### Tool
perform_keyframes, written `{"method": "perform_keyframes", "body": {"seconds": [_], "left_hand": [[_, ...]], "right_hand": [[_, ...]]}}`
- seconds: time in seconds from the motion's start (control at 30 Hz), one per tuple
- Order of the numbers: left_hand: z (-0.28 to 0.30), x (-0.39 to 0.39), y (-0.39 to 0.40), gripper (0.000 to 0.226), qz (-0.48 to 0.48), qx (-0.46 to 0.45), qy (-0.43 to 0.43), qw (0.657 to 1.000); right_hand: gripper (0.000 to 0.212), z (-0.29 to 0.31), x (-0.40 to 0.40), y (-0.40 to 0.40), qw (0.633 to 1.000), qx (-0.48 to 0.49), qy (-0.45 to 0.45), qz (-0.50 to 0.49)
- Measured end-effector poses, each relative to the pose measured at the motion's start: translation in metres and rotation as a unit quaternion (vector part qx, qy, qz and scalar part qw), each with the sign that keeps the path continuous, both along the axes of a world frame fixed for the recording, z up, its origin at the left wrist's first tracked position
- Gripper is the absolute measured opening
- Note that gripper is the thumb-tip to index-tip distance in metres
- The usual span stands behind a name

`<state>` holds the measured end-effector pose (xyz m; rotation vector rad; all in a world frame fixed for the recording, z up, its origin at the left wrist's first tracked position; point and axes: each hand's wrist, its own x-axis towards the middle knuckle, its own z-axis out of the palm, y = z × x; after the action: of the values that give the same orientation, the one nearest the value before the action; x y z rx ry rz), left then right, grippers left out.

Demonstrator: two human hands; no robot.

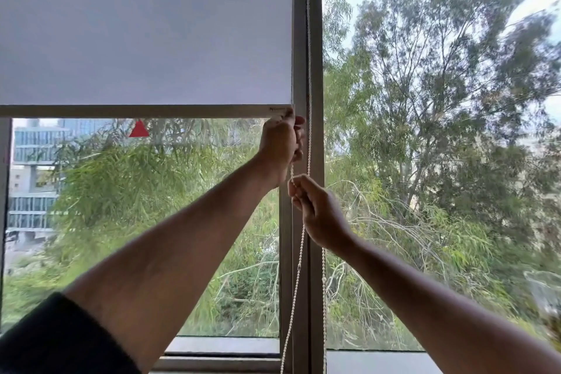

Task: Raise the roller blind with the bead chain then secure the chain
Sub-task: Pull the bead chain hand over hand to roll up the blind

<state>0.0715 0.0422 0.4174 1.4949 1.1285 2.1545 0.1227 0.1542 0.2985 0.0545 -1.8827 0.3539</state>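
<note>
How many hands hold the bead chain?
2: the left hand grips the bead chain under the blind's bottom bar; the right hand just below.

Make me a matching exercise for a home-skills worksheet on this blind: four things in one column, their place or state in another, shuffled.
1. left hand
2. right hand
3. roller blind
4. red triangle

A. covers the upper part of the left pane
B. grips the bead chain, lower of the two
C. on the glass just under the blind's bottom bar
D. closed on the chain at the bottom bar's right end

Pairs: 1-D, 2-B, 3-A, 4-C
</note>
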Motion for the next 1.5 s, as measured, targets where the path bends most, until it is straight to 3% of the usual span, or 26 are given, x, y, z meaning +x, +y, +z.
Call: {"method": "perform_keyframes", "body": {"seconds": [0.17,0.27,0.4,0.67,0.87,0.97,1.17,1.3,1.4,1.5], "left_hand": [[-0.023,-0.004,0.002,0.048,0.122,0.021,0.077,0.989],[-0.040,-0.012,0.002,0.050,0.177,0.034,0.109,0.978],[-0.069,-0.023,0.004,0.047,0.201,0.046,0.132,0.970],[-0.119,-0.030,0.027,0.041,0.143,0.003,0.113,0.983],[-0.105,-0.045,0.029,0.039,0.127,-0.010,0.178,0.976],[-0.087,-0.050,0.026,0.044,0.087,-0.014,0.158,0.984],[-0.030,-0.045,0.013,0.034,0.138,0.095,0.108,0.980],[0.011,-0.029,0.005,0.035,0.081,0.064,0.093,0.990],[0.032,-0.014,0.001,0.031,0.035,0.040,0.079,0.995],[0.039,-0.007,0.002,0.029,0.066,0.067,0.048,0.994]], "right_hand": [[0.038,-0.013,0.001,0.002,0.996,0.000,-0.084,-0.024],[0.037,-0.014,0.004,0.001,0.988,-0.071,-0.125,0.062],[0.031,0.010,0.006,-0.005,0.979,-0.143,-0.079,0.125],[0.027,0.099,-0.002,-0.028,0.954,-0.224,-0.008,0.198],[0.039,0.097,-0.012,-0.022,0.980,-0.130,0.042,0.143],[0.041,0.099,-0.009,-0.017,0.990,-0.095,0.066,0.083],[0.030,0.078,-0.001,-0.017,0.999,-0.009,0.046,0.019],[0.043,0.053,-0.003,-0.016,0.999,0.019,0.024,0.009],[0.038,0.038,-0.004,-0.014,0.999,0.026,0.013,0.017],[0.035,0.029,-0.002,-0.013,0.999,0.031,0.006,0.018]]}}
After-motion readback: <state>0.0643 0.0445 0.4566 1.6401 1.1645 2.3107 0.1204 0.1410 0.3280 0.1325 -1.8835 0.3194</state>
